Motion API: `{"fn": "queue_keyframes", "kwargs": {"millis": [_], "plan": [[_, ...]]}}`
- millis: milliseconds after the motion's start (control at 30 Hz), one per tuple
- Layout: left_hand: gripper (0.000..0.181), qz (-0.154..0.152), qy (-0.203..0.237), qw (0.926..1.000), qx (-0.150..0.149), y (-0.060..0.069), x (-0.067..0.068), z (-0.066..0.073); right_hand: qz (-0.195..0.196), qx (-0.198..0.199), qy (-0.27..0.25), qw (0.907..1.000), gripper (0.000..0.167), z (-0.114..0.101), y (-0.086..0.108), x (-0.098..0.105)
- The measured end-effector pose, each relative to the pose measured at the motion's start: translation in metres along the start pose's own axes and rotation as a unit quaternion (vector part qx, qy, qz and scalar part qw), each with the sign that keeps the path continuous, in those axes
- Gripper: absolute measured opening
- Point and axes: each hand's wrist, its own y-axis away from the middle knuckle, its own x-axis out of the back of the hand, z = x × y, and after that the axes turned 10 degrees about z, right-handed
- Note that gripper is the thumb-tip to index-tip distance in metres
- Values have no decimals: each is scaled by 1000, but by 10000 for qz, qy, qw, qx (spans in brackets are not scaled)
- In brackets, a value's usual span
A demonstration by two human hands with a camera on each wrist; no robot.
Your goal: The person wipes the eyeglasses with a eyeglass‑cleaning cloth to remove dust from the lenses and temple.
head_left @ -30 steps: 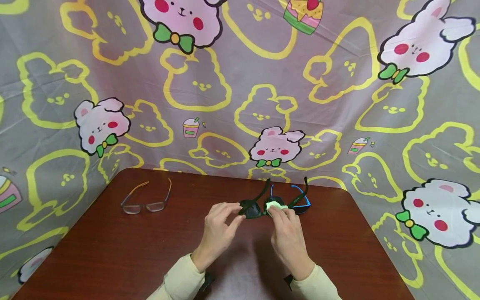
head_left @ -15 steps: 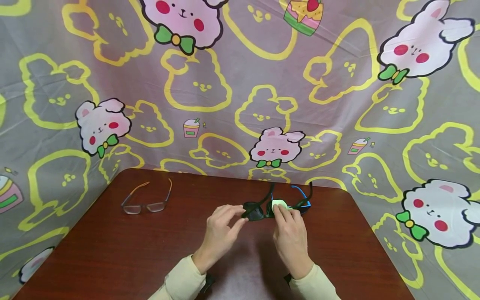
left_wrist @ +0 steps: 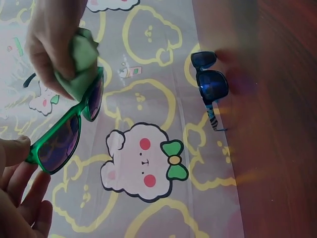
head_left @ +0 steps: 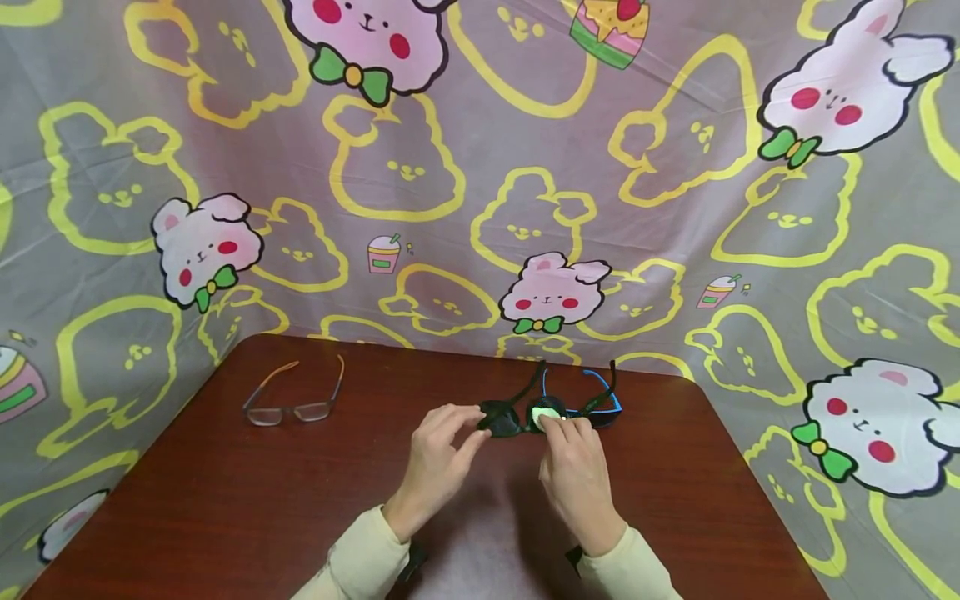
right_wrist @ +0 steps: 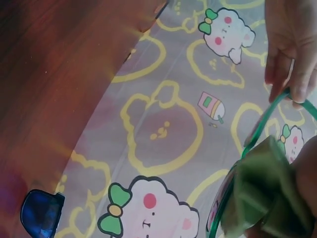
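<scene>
Dark sunglasses [head_left: 501,419] with a green frame [left_wrist: 60,144] are held up above the table. My left hand [head_left: 437,467] pinches them at one outer corner between thumb and fingers. With my right hand [head_left: 576,479] I hold a pale green cloth [head_left: 545,417] against the other lens; in the left wrist view the cloth [left_wrist: 83,64] covers part of that lens. The right wrist view shows the folded cloth [right_wrist: 265,193] over the frame's edge and my left hand [right_wrist: 292,54] gripping the far corner.
Clear-lensed glasses [head_left: 288,415] lie at the table's back left. Blue-framed sunglasses [head_left: 617,408] stand at the back right, partly behind the held pair; their lenses [left_wrist: 213,85] show in the left wrist view. Patterned fabric [head_left: 420,183] hangs around the table [head_left: 300,500].
The held sunglasses shifted slightly right and then back left, both hands moving with them. The cloth has changed shape and place slightly on the lens.
</scene>
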Motion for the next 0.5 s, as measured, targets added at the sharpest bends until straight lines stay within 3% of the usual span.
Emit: {"fn": "queue_keyframes", "kwargs": {"millis": [133,267,500], "plan": [[22,-53,-116,9994,309,2,1,-1,28,-189,-351,9992,29,-2,1,4],[23,-124,-125,9984,534,4,1,-2,291,-313,-643,9970,29,-4,0,6],[22,-229,-33,9969,748,5,0,0,940,158,-849,9918,31,-6,-5,4]]}}
